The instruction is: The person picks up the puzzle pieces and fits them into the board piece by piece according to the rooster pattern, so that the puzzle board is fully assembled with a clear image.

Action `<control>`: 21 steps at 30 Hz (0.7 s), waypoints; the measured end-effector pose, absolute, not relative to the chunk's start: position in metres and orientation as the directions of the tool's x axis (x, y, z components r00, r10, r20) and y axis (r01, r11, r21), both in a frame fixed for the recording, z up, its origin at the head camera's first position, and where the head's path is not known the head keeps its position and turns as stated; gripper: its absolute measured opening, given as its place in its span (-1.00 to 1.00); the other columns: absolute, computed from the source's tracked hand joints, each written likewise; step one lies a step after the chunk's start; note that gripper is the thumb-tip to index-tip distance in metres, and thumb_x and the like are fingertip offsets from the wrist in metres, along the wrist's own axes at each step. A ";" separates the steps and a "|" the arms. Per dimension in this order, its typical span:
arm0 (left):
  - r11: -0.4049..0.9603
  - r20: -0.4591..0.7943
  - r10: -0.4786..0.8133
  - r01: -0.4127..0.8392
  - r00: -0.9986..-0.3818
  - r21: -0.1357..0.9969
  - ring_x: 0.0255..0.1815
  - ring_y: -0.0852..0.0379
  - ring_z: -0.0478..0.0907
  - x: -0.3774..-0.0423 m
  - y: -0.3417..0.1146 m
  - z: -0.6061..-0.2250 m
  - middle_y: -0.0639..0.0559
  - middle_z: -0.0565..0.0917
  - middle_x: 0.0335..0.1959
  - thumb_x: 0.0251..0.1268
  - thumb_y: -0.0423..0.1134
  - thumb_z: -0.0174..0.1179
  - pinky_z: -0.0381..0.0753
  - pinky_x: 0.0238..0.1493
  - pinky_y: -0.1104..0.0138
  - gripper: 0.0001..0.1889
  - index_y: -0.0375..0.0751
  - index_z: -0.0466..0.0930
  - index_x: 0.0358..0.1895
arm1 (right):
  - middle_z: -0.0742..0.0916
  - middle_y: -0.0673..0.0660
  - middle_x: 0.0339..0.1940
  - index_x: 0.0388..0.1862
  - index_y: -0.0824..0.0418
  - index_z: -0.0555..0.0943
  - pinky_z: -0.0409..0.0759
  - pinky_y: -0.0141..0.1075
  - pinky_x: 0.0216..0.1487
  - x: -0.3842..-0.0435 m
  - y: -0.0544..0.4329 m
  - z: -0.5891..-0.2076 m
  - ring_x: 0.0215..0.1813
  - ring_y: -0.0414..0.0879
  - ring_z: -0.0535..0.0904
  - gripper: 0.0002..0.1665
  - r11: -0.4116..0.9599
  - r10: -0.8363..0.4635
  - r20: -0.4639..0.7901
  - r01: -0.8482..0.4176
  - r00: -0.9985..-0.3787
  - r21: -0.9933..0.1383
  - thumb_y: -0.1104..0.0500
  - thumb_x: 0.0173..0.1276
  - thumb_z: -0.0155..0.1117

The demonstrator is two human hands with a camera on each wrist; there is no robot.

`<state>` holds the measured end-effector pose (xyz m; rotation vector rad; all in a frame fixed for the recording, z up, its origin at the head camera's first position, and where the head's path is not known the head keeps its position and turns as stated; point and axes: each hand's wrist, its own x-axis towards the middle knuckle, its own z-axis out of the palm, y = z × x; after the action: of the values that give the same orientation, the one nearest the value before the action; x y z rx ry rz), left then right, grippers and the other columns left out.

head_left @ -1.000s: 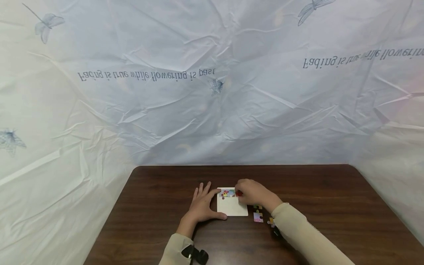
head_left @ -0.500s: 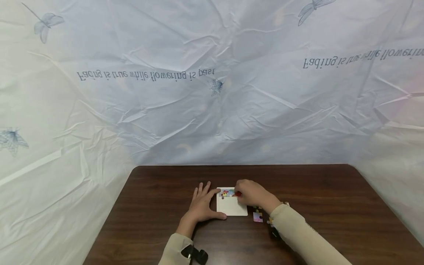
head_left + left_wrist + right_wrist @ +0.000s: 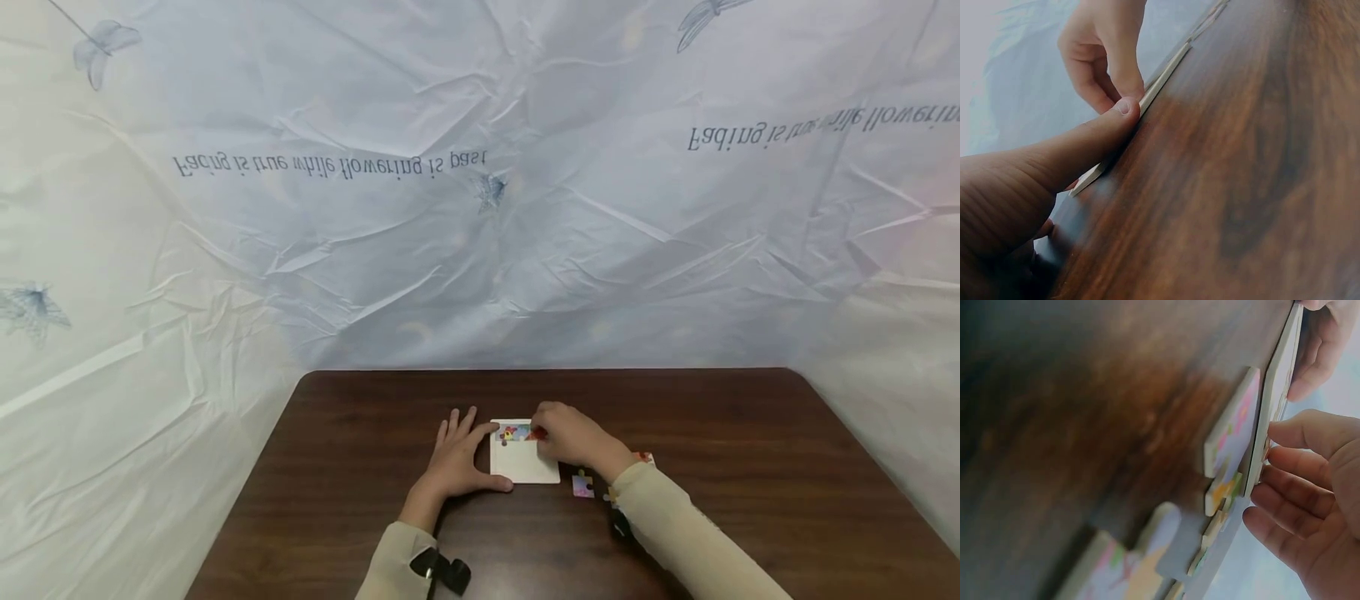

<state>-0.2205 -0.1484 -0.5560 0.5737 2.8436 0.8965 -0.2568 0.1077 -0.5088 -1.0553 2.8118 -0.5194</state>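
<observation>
A white square puzzle board lies on the table, with colorful jigsaw pieces set along its far edge. My left hand rests at the board's left side, fingers spread, index fingertip by the far corner and thumb along the near edge. In the left wrist view, the thumb presses against the board's edge. At the board's far right part, my right hand pinches a reddish puzzle piece, mostly covered by its fingers. The right wrist view shows the thumb and fingertips right at the board's surface.
Loose puzzle pieces lie right of the board: a pink-purple one, a yellowish one partly under the right sleeve, and a red-and-white one behind the forearm. A printed pale sheet hangs beyond the brown table.
Both hands stay nearly in place, the right still pinching the piece at the board's far right. The right forearm shifts slightly, showing more of the red-and-white piece; the head view tilts a little.
</observation>
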 end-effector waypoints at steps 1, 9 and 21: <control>0.756 0.011 0.383 0.320 -0.924 0.571 0.72 -0.44 -0.26 -0.221 -0.148 -0.556 -0.28 0.02 0.72 -0.04 0.35 0.60 -0.21 0.65 -0.28 0.10 0.05 0.37 0.60 | 0.68 0.13 -0.13 -0.05 0.29 0.78 0.60 -0.15 -0.25 -0.257 0.108 -0.509 -0.22 -0.06 0.60 -0.79 0.701 -0.654 0.033 -0.622 -0.756 -0.348 0.36 0.34 0.42; 0.757 0.009 0.383 0.319 -0.924 0.571 0.72 -0.43 -0.25 -0.220 -0.149 -0.556 -0.28 0.02 0.72 -0.06 0.37 0.60 -0.21 0.65 -0.28 0.10 0.06 0.37 0.60 | 0.70 0.11 -0.13 -0.08 0.29 0.79 0.63 -0.14 -0.22 -0.258 0.106 -0.506 -0.21 -0.07 0.61 -0.80 0.686 -0.670 0.038 -0.638 -0.742 -0.351 0.38 0.31 0.42; 0.748 0.008 0.385 0.317 -0.923 0.583 0.72 -0.44 -0.26 -0.220 -0.149 -0.555 -0.28 0.02 0.72 -0.05 0.35 0.60 -0.22 0.65 -0.28 0.10 0.05 0.37 0.60 | 0.68 0.12 -0.14 -0.03 0.29 0.77 0.57 -0.17 -0.26 -0.257 0.106 -0.508 -0.22 -0.08 0.57 -0.77 0.701 -0.659 0.033 -0.629 -0.751 -0.335 0.36 0.34 0.43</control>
<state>-0.2196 -0.1495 -0.5550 0.5705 2.8308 0.9126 -0.2571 0.1055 -0.5082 -1.0683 2.8141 -0.5043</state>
